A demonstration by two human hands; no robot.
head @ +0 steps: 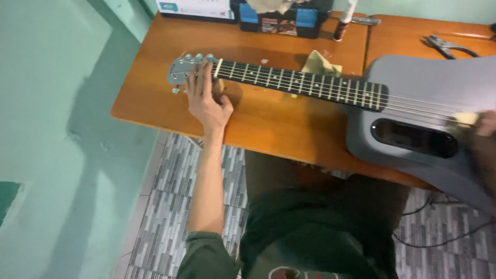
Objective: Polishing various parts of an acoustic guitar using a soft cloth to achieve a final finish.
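A grey guitar (429, 98) lies flat on the wooden table (268, 124), its dark fretboard (299, 82) running left to a grey headstock (181, 70). My left hand (204, 98) rests over the neck just beside the headstock, fingers laid across the strings near the nut. My right hand (483, 142) is at the right edge of the frame, blurred, pressing a pale yellowish cloth (466, 119) against the strings on the guitar's body. Most of that hand is cut off by the frame.
A folded yellow cloth (320, 64) lies behind the neck. At the table's back edge stand a black-and-blue box (279, 18), a white box (196, 9) and a marker-like tube (343, 18). Pliers (447, 46) lie at the far right. Grey tiled floor and cables sit below.
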